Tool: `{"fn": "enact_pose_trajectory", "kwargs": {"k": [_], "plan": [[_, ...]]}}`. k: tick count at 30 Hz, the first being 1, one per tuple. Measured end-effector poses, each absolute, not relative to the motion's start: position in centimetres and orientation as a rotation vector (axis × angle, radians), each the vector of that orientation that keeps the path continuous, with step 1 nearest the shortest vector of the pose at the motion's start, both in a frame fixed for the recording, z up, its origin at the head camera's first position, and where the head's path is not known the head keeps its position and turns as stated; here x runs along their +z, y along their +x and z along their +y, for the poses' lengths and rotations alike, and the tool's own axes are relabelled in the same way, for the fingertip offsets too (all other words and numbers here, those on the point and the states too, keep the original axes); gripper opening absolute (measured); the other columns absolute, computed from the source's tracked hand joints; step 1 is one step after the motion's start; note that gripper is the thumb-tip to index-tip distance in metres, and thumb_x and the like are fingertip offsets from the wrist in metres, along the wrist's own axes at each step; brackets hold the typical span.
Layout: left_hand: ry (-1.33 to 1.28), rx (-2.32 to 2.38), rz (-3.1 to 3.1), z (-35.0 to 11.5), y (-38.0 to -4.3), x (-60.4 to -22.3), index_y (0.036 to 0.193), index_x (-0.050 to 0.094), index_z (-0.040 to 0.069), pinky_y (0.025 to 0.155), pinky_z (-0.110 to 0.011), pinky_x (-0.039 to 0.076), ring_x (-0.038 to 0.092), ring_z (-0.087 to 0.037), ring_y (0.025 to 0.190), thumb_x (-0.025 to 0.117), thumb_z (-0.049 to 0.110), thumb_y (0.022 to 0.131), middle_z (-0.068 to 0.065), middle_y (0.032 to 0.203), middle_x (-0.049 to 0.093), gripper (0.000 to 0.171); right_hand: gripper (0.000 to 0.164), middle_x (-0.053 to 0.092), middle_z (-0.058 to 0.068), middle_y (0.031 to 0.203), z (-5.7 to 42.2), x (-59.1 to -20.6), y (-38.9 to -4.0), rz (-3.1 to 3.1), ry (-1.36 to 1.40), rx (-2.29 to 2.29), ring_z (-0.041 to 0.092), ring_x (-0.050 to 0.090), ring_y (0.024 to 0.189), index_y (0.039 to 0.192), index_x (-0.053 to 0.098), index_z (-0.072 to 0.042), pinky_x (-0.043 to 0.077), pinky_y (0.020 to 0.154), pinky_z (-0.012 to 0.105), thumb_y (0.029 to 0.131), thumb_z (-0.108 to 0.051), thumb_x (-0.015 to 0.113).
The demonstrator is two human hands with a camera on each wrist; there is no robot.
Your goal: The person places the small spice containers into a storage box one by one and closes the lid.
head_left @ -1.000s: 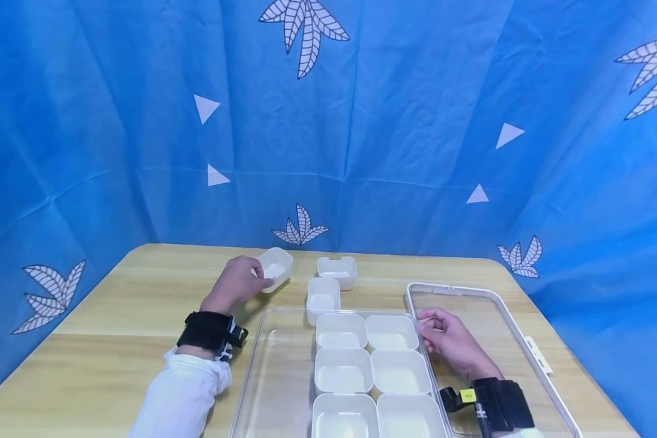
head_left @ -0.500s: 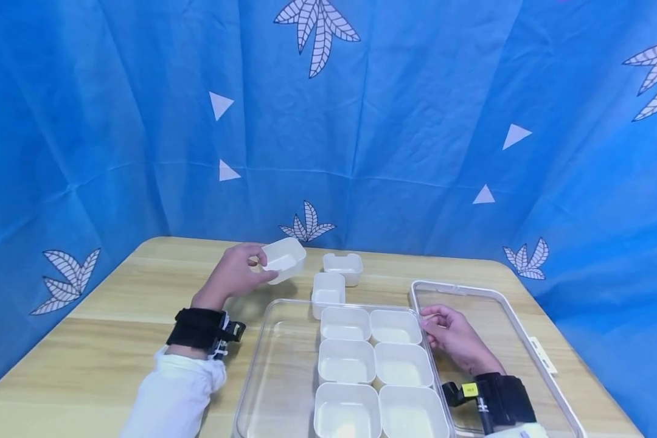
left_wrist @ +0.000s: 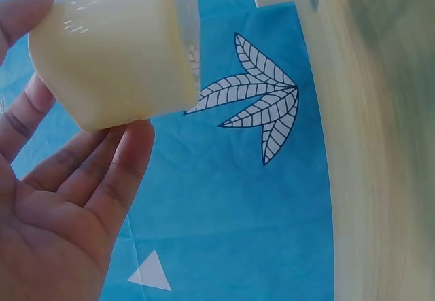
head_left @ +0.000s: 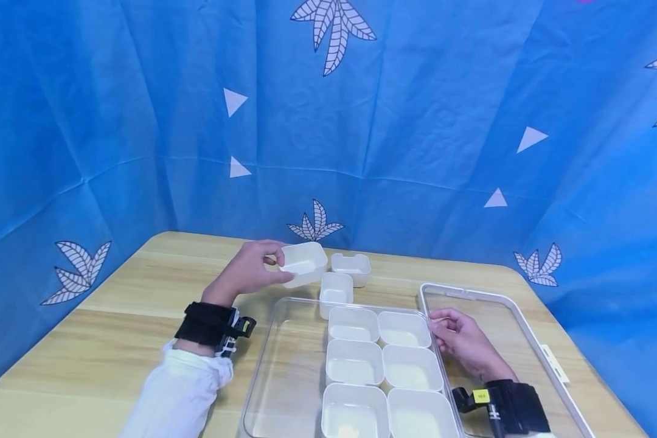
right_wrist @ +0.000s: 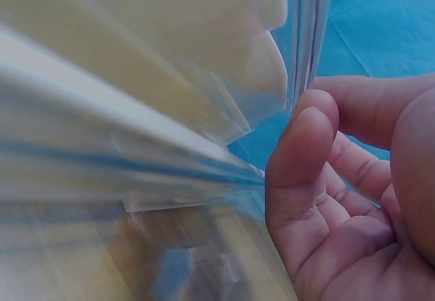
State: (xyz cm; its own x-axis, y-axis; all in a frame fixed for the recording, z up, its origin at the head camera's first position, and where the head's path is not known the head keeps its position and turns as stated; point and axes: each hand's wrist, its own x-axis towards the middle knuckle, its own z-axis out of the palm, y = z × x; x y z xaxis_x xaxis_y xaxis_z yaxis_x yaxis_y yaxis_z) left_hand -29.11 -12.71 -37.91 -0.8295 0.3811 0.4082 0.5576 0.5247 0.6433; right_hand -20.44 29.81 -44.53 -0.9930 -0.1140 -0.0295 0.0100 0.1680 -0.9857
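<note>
My left hand (head_left: 254, 267) holds a small white open-topped plastic bin (head_left: 306, 261) by its left end, raised over the back of the table. In the left wrist view, the thumb and fingertips grip the bin (left_wrist: 115, 56) from the side and from underneath. A large clear plastic box (head_left: 292, 377) stands at the front, with several white bins (head_left: 354, 363) in two columns filling its right part. At the box's far right corner, my right hand (head_left: 468, 340) pinches the rim between thumb and index finger. The right wrist view shows this hand (right_wrist: 346, 206) close up at the clear wall.
Two more white bins stand behind the box: one (head_left: 336, 289) close to its back rim, the other (head_left: 351, 269), with a notched edge, farther back. A clear lid with a white frame (head_left: 460, 292) lies to the right. A blue patterned curtain (head_left: 416, 121) hangs behind the wooden table (head_left: 115, 340).
My left hand has picked the white bin up off the table at the back left and carried it to the right, close to the two standing bins. The right hand stays at the box's corner.
</note>
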Motion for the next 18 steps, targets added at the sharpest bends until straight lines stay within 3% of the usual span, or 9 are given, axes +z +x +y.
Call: {"fn": "enact_pose_trajectory", "kwargs": {"k": [18], "plan": [[-0.854,-1.153,-2.569,-13.11,-28.27,-37.49,0.072,0.057,0.015,0.084,-0.04,0.055,0.059,-0.035,0.11,0.082,0.024,0.076,-0.017,0.124,0.063,0.027,0.031,0.055,0.006,0.086,29.41,-45.13,-20.46,2.336,-0.078,-1.957,0.011,0.052,0.066,0.122,0.044,0.011,0.048,0.058,0.02,0.097,-0.004,0.055]]}}
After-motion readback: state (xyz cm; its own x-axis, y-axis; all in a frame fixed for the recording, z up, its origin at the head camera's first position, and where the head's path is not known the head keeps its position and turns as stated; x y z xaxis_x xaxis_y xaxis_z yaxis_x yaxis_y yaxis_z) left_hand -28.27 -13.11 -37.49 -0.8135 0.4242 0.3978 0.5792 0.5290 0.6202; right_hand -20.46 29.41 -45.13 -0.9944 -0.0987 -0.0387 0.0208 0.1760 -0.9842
